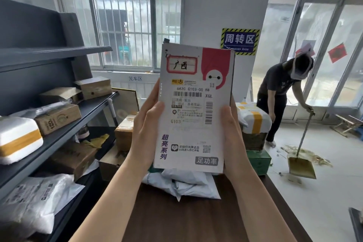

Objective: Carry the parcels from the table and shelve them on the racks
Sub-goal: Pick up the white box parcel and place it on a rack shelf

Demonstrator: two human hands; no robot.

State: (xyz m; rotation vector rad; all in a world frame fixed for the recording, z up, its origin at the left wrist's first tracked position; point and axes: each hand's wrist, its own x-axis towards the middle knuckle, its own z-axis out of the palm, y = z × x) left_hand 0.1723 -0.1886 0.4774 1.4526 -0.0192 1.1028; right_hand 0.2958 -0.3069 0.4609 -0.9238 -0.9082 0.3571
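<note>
A flat white box parcel (194, 104) with a shipping label and a red-pink corner stands upright in front of me, held above the dark wooden table (188, 220). My left hand (146, 124) grips its left edge and my right hand (231, 133) grips its right edge. Below it on the table lies a crumpled white poly-bag parcel (188, 182). More boxes, one brown (124, 131) and one green (258, 161), sit at the table's far end. The dark grey rack (64, 131) stands to my left, with parcels on its shelves.
On the rack are a white foam box with yellow tape (17, 139), brown cartons (59, 118) and a white bag (35, 202). A person (282, 92) sweeps the floor with a broom and dustpan (301, 165) at the right. A white pillar (225, 6) stands behind the table.
</note>
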